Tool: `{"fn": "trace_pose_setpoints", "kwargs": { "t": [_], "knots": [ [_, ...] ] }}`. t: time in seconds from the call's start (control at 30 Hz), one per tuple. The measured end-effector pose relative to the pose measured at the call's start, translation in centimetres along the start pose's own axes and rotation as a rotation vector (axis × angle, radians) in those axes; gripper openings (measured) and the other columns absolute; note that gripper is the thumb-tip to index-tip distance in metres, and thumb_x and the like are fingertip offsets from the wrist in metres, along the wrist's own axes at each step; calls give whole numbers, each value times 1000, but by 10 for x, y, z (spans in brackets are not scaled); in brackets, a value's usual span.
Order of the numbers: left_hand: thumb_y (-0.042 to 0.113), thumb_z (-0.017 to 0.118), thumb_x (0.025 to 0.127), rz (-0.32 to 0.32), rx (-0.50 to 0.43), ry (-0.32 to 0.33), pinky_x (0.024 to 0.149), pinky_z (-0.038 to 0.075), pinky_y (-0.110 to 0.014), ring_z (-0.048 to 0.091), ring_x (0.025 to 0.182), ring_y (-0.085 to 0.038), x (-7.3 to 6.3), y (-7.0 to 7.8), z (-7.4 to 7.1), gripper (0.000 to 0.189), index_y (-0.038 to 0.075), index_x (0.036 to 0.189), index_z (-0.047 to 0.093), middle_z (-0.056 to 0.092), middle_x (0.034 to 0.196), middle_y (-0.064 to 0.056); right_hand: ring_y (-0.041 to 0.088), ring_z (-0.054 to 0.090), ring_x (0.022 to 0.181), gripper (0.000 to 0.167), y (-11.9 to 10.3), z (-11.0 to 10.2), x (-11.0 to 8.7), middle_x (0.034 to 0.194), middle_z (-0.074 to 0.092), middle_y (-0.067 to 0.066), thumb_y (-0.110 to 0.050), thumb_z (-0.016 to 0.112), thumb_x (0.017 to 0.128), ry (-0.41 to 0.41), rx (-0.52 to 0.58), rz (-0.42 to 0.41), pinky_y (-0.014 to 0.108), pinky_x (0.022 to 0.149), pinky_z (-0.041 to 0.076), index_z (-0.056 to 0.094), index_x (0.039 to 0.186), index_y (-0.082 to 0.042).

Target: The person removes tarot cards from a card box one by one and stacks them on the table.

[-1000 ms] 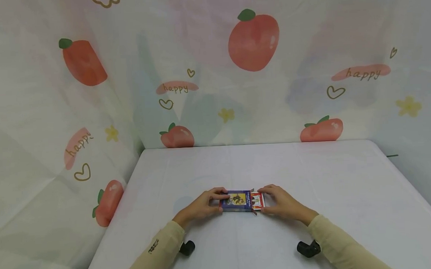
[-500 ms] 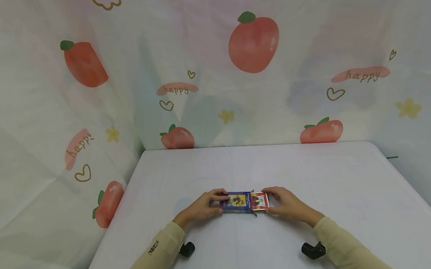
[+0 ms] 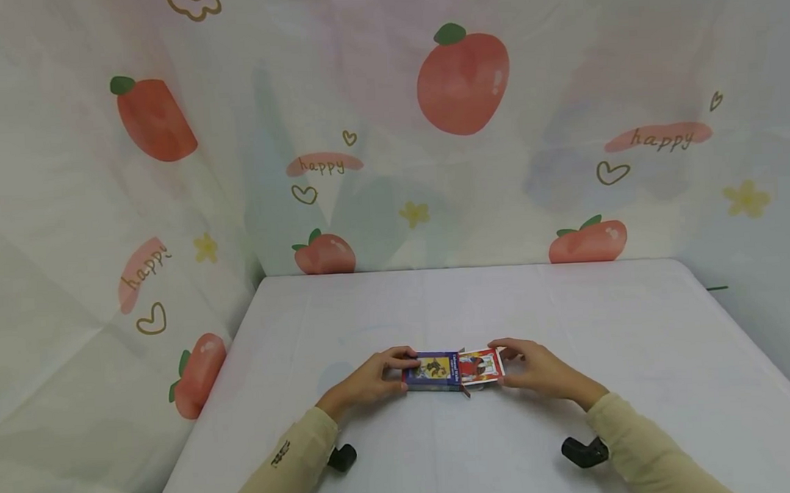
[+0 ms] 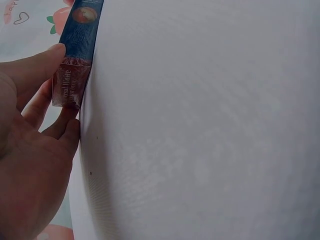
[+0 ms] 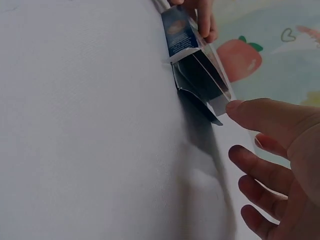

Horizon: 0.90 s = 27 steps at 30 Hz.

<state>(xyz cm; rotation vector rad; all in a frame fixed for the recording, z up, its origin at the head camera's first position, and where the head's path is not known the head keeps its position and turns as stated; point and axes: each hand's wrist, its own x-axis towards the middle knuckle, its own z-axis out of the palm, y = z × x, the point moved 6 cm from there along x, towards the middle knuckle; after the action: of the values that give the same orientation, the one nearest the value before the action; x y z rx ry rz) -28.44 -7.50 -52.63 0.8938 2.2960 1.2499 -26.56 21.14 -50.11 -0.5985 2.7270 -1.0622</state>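
A blue card box (image 3: 433, 370) with a yellow picture lies flat in the middle of the white table. My left hand (image 3: 372, 378) grips its left end, thumb on the near side and fingers on the far side. In the left wrist view, that box end (image 4: 70, 85) is dark red with partly readable lettering. From the open right end sticks a red-bordered card (image 3: 482, 365), slightly tilted; whether it is one card or a thin stack, I cannot tell. My right hand (image 3: 544, 371) pinches its outer edge. The right wrist view shows a dark hollow under the card and an open flap (image 5: 200, 102).
A black wrist-camera piece sits under each forearm, one at the left (image 3: 342, 458) and one at the right (image 3: 584, 452). Patterned cloth (image 3: 375, 93) with fruit prints hangs behind and to the left of the table (image 3: 411, 304).
My right hand has moved to the right, drawing the card farther out of the box, and the card now tilts. The left hand and the box have stayed in place.
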Motion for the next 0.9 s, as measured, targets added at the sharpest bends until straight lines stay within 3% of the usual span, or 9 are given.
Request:
{"fn": "trace_pose_setpoints", "kwargs": {
  "t": [0.3, 0.7, 0.9],
  "knots": [
    [6, 71, 93, -8, -5, 1, 123, 26, -55, 36, 150, -28, 1, -5, 2, 48, 8, 140, 61, 48, 153, -5, 18, 62, 95, 63, 4, -8, -3, 102, 70, 5, -17, 80, 84, -37, 82, -28, 28, 79, 51, 55, 138, 1],
    [7, 70, 93, 0, 2, -2, 123, 26, -54, 36, 150, -28, 1, -5, 2, 48, 7, 140, 60, 47, 153, -6, 6, 57, 81, 63, 11, -20, -6, 94, 66, 12, 0, 74, 85, -31, 177, -89, 22, 70, 47, 49, 142, 6],
    [6, 70, 93, -12, 5, 4, 123, 26, -55, 35, 150, -28, 0, -4, 1, 47, 6, 140, 61, 47, 153, -6, 7, 59, 86, 65, 12, -28, -8, 100, 67, 10, 4, 70, 86, 3, 129, -78, 20, 77, 51, 46, 146, 4]
  ]
}}
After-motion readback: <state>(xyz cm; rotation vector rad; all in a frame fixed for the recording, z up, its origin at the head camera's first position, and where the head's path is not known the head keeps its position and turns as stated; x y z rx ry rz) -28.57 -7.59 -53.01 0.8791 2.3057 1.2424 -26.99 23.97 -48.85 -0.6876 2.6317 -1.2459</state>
